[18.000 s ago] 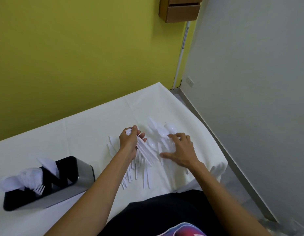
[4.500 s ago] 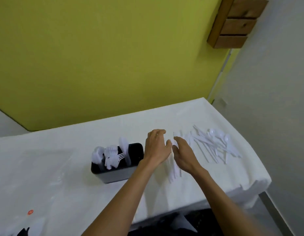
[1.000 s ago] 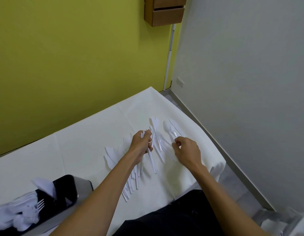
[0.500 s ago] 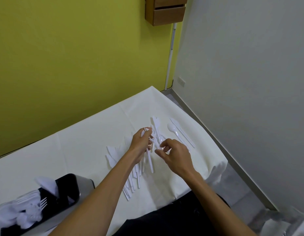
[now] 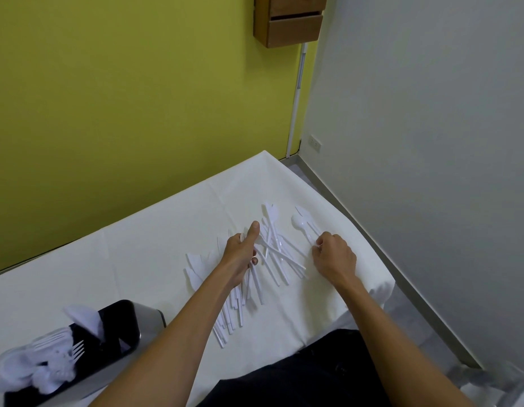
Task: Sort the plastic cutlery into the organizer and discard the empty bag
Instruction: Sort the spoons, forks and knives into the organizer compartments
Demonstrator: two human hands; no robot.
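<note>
- Partly sorted: some cutlery (image 5: 281, 268) already upright in organizer (image 5: 150, 317).
- Much left loose on table (image 5: 137, 259).
- Bundle gripped in left hand (image 5: 240, 255); right hand (image 5: 334, 255) pinching spoon (image 5: 299, 222).
- Bag not visible; discarding probably still ahead.

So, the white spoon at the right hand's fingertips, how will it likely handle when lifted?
The spoon looks thin, so probably very light and slightly bendy. Its smooth narrow handle may slip in the right hand's fingertip pinch. Lying flat on the tablecloth, it shouldn't roll.
</note>
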